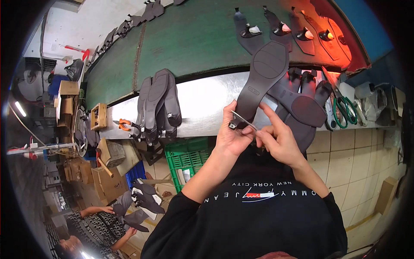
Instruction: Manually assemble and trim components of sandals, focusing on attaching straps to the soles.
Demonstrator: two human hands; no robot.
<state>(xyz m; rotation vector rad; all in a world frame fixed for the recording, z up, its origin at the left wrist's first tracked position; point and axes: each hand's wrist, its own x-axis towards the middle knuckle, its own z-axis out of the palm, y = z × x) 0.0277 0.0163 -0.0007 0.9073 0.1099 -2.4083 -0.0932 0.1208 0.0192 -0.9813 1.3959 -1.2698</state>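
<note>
A dark grey shoe sole (264,71) stands tilted up in front of me, its toe end pointing away. My left hand (233,139) is closed around its heel end, where a small shiny metallic piece (233,125) shows. In my right hand (279,139) is a thin metal tool (245,119), pinched between the fingers and reaching across the heel end of the sole. Its exact kind cannot be made out. My right index finger stretches along the sole's edge. Right beside my right hand lies a pile of similar dark soles (307,108).
Another stack of soles (158,97) rests on the metal bench (202,97), near orange-handled pliers (124,124). Green-handled scissors (345,111) lie at right. Behind runs a green belt (185,47) with soles under red light. Below are a green crate (186,156) and a seated person (97,226) handling dark pieces.
</note>
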